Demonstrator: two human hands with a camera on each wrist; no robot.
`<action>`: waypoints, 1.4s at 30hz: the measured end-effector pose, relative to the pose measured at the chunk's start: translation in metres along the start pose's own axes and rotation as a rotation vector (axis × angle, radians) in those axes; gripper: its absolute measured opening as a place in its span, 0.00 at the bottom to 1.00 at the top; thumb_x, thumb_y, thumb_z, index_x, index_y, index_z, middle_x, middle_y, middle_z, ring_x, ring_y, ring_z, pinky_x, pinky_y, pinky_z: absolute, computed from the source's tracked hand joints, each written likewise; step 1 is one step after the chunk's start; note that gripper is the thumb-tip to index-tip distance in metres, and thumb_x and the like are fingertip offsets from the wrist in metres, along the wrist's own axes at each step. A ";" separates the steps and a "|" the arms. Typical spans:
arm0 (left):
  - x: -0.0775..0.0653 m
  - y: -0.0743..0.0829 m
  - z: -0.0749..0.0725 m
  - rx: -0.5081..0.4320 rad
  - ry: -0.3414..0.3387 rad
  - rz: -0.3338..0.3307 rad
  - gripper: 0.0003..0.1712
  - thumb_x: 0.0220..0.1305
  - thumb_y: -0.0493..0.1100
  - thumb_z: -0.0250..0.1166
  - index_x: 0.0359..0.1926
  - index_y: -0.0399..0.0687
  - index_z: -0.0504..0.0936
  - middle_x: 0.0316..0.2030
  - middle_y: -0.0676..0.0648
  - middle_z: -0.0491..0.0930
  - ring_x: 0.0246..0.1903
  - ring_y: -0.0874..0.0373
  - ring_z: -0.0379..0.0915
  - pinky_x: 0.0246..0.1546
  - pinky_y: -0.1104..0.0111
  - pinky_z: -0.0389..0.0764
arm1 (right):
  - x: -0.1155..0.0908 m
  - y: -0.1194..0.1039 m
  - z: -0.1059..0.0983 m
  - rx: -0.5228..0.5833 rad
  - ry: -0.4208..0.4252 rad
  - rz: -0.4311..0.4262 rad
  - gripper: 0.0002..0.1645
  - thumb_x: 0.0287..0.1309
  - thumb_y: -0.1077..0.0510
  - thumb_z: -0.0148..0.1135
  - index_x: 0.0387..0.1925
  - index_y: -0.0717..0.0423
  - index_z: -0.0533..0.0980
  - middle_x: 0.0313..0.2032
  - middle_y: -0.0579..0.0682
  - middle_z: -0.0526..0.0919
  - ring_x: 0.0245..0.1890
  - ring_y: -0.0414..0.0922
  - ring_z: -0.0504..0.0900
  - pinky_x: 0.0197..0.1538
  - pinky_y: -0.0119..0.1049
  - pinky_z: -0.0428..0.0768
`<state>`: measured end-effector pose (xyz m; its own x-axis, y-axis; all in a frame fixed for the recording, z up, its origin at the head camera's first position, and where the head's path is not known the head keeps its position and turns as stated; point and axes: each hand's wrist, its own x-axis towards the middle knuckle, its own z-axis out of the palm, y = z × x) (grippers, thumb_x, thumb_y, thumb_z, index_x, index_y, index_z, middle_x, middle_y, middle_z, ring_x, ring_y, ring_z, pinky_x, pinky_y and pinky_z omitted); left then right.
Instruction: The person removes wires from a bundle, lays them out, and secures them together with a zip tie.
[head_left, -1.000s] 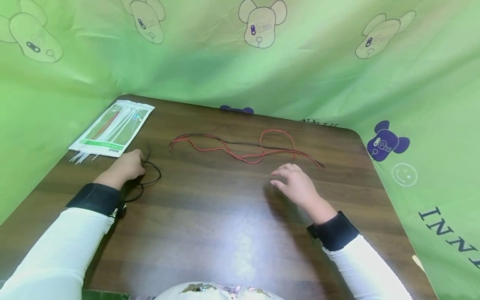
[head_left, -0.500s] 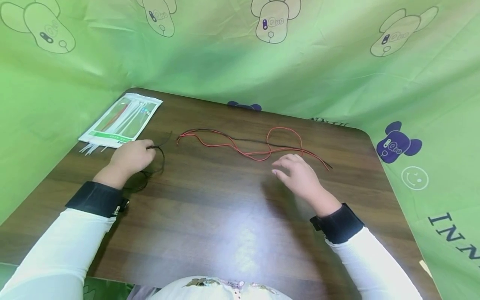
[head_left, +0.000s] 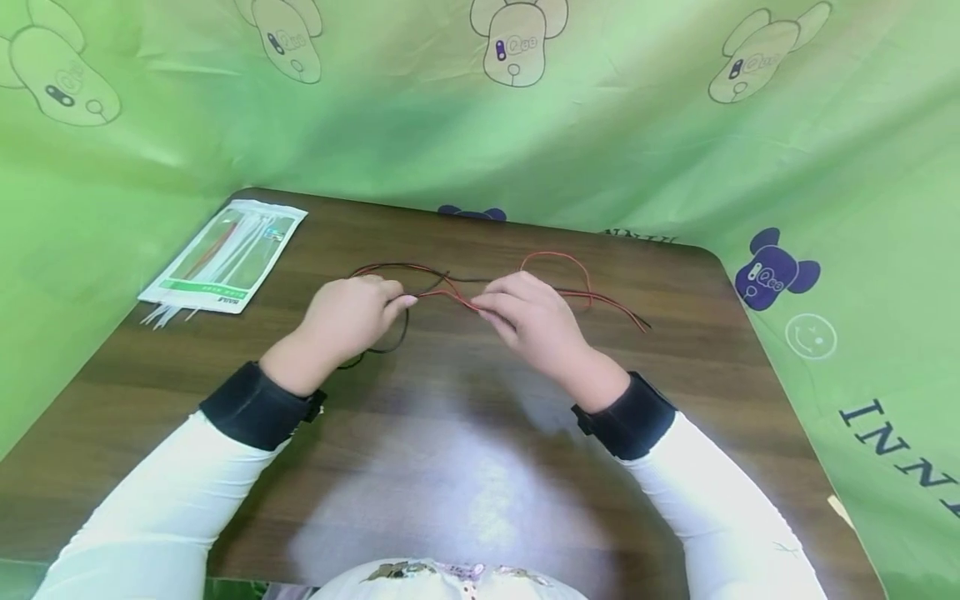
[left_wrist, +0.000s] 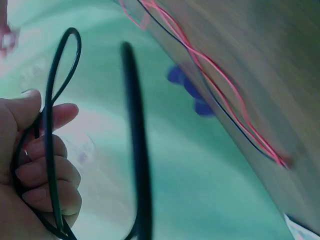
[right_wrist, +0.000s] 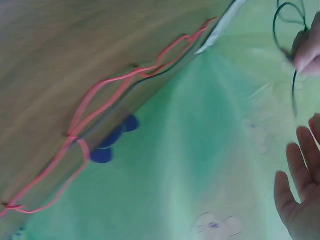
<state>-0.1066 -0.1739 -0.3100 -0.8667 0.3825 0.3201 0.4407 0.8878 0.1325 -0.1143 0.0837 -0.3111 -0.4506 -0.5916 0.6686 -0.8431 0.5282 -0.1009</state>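
Note:
My left hand (head_left: 348, 317) grips a black wire (head_left: 406, 327), with a loop of it hanging below the fingers. In the left wrist view the fingers curl round that wire, and a loop stands up past the thumb. Facing it is my right hand (head_left: 528, 317), which overlaps the wires on the table in the head view. In the right wrist view its fingers (right_wrist: 298, 165) are loosely extended and hold nothing, close to the free end of the black wire. Beyond both hands lie red wires (head_left: 557, 253) and another black wire (head_left: 468, 279), crossing one another along the table.
At the table's back left lies a plastic bag of cable ties (head_left: 225, 254), with several white tie ends (head_left: 167, 313) sticking out. A green printed curtain (head_left: 390, 133) stands around the brown table (head_left: 405, 500).
My left hand has come from beside the bag to the middle, bringing the black wire along. My right hand has moved left and slightly away from me, towards it.

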 end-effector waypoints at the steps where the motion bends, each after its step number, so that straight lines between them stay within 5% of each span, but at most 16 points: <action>1: 0.002 0.006 0.002 0.005 0.014 0.023 0.16 0.68 0.50 0.60 0.26 0.46 0.76 0.22 0.46 0.77 0.25 0.45 0.79 0.21 0.51 0.75 | 0.003 -0.001 0.001 -0.015 0.026 -0.032 0.08 0.55 0.63 0.68 0.38 0.57 0.85 0.38 0.50 0.84 0.42 0.49 0.80 0.45 0.42 0.78; 4: 0.008 0.022 0.009 0.035 0.051 0.089 0.15 0.68 0.47 0.61 0.26 0.45 0.74 0.19 0.46 0.73 0.20 0.46 0.76 0.16 0.53 0.74 | 0.010 -0.002 0.004 -0.098 0.058 -0.097 0.09 0.54 0.63 0.69 0.39 0.56 0.85 0.40 0.50 0.83 0.44 0.50 0.80 0.42 0.42 0.78; 8: 0.012 0.036 0.020 0.072 0.081 0.136 0.12 0.67 0.45 0.62 0.28 0.43 0.74 0.18 0.45 0.73 0.15 0.46 0.74 0.13 0.55 0.73 | 0.011 0.001 0.004 -0.265 -0.003 -0.104 0.09 0.54 0.59 0.70 0.38 0.55 0.84 0.39 0.49 0.83 0.44 0.48 0.79 0.41 0.42 0.75; 14: 0.016 0.045 0.029 0.065 0.079 0.086 0.07 0.67 0.41 0.60 0.31 0.44 0.75 0.22 0.44 0.76 0.15 0.45 0.74 0.12 0.55 0.72 | 0.004 0.006 0.002 -0.455 -0.147 0.007 0.07 0.57 0.53 0.67 0.35 0.51 0.85 0.28 0.46 0.84 0.33 0.46 0.79 0.40 0.42 0.72; 21: 0.023 0.055 0.031 -0.055 0.001 0.028 0.08 0.71 0.41 0.54 0.35 0.41 0.72 0.23 0.44 0.73 0.18 0.47 0.75 0.15 0.58 0.74 | 0.005 0.008 0.003 -0.342 -0.153 0.119 0.05 0.58 0.60 0.64 0.35 0.54 0.84 0.28 0.48 0.84 0.31 0.48 0.80 0.38 0.43 0.74; 29: 0.028 0.062 0.029 -0.061 0.024 0.098 0.15 0.71 0.46 0.57 0.28 0.43 0.70 0.15 0.47 0.68 0.15 0.50 0.72 0.12 0.61 0.70 | 0.006 0.008 0.003 -0.286 -0.199 0.147 0.06 0.57 0.54 0.68 0.33 0.50 0.86 0.28 0.46 0.84 0.33 0.47 0.79 0.39 0.44 0.73; 36: 0.027 0.057 0.027 -0.113 -0.015 0.084 0.14 0.71 0.45 0.57 0.28 0.44 0.72 0.14 0.51 0.66 0.15 0.53 0.69 0.13 0.62 0.68 | 0.002 0.017 -0.001 -0.287 -0.093 0.119 0.03 0.53 0.57 0.70 0.30 0.51 0.86 0.23 0.46 0.80 0.29 0.47 0.77 0.36 0.43 0.72; 42: 0.025 0.050 0.028 -0.133 -0.053 0.063 0.13 0.71 0.45 0.57 0.28 0.45 0.72 0.14 0.51 0.66 0.15 0.54 0.66 0.14 0.63 0.66 | -0.007 0.029 -0.006 -0.237 -0.052 0.186 0.03 0.55 0.59 0.69 0.31 0.54 0.85 0.25 0.48 0.81 0.30 0.49 0.78 0.34 0.43 0.71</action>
<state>-0.1123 -0.1127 -0.3216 -0.8462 0.4522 0.2819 0.5183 0.8213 0.2384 -0.1342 0.1071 -0.3146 -0.6106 -0.4986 0.6153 -0.6554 0.7542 -0.0392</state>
